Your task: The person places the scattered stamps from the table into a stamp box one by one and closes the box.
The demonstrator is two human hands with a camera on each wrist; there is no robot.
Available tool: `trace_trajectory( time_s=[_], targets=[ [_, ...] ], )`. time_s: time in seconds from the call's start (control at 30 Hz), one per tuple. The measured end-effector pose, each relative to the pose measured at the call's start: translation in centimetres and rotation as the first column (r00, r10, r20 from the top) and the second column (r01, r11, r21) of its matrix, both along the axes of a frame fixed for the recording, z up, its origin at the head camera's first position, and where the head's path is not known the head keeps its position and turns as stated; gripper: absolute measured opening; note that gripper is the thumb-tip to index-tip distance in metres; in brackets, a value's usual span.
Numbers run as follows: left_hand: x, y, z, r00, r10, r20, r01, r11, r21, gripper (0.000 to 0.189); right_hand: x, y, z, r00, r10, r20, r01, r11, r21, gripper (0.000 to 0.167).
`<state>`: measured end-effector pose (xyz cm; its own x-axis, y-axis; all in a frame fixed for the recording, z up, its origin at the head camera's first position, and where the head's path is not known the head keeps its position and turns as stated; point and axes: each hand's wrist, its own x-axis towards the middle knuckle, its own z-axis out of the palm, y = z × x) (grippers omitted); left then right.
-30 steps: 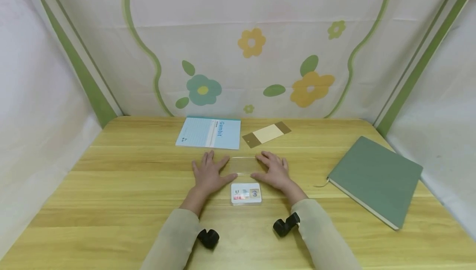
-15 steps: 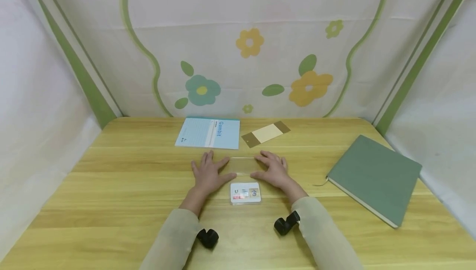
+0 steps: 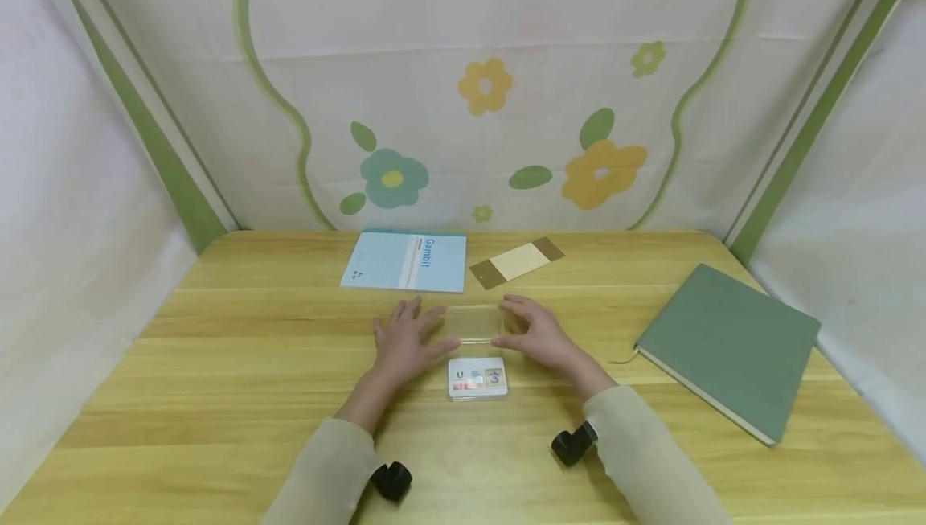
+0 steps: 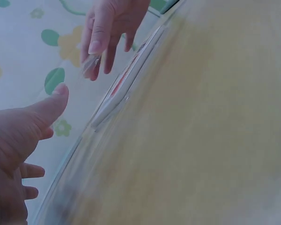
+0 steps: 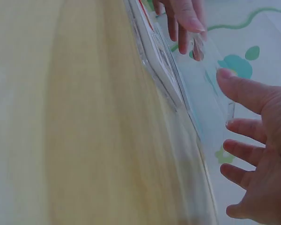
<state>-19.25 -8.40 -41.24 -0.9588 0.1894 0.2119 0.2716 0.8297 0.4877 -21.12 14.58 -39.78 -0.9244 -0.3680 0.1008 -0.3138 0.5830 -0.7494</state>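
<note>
A clear plastic box lid (image 3: pixel 473 325) is held between both hands, just beyond a clear case of white printed cards (image 3: pixel 477 378). My left hand (image 3: pixel 405 346) grips the lid's left end between thumb and index finger, its other fingers spread. At the opposite end, my right hand (image 3: pixel 541 337) pinches the lid the same way. In the right wrist view the transparent lid (image 5: pixel 214 86) spans from one hand to the other, with the right thumb and index finger on its near end. The card case (image 4: pixel 127 75) lies flat on the table in the left wrist view.
A light blue notebook (image 3: pixel 407 260) and a brown-and-cream card (image 3: pixel 517 262) lie behind the hands. To the right is a green hardcover book (image 3: pixel 731 352) with a ribbon. A flower-printed curtain (image 3: pixel 463 131) rises at the back edge of the wooden table (image 3: pixel 217 396).
Both forearms have shifted slightly outward, and the right hand's fingers have drawn in more closely on the lid. The card case, notebook and book have stayed in place.
</note>
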Motion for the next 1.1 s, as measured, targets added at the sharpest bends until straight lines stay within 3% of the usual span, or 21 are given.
trace_trajectory(
  time_s=[0.33,0.53,0.73,0.9,0.97,1.1],
  targets=[
    [2.3,-0.2,0.8,0.998,-0.043,-0.05,0.047,0.995,0.088,0.068,2.3,0.2,1.3,0.991,0.053,-0.125,-0.054,0.999,-0.006,0.068],
    [3.7,-0.4,0.9,0.994,-0.082,-0.075,0.089,0.99,0.11,0.065,3.8,0.1,1.1,0.995,0.049,-0.087,-0.053,0.998,-0.041,0.068],
    [4.6,-0.5,0.4,0.996,-0.083,-0.039,0.086,0.993,0.078,0.067,5.2,-0.1,1.0,0.998,0.037,-0.06,-0.042,0.996,-0.083,0.064],
    [5.2,-0.5,-0.3,0.996,-0.089,-0.024,0.091,0.993,0.071,0.068,5.6,0.0,-0.3,0.995,0.033,-0.096,-0.038,0.998,-0.049,0.064],
    [5.3,-0.4,-0.5,0.995,-0.095,-0.027,0.097,0.993,0.074,0.068,5.3,0.4,-1.5,0.992,0.024,-0.128,-0.025,1.0,-0.006,0.066],
    [5.4,-0.3,-0.7,0.993,-0.104,-0.048,0.107,0.993,0.057,0.066,5.4,0.5,-1.9,0.989,0.01,-0.144,-0.006,1.0,0.03,0.064]
  ],
)
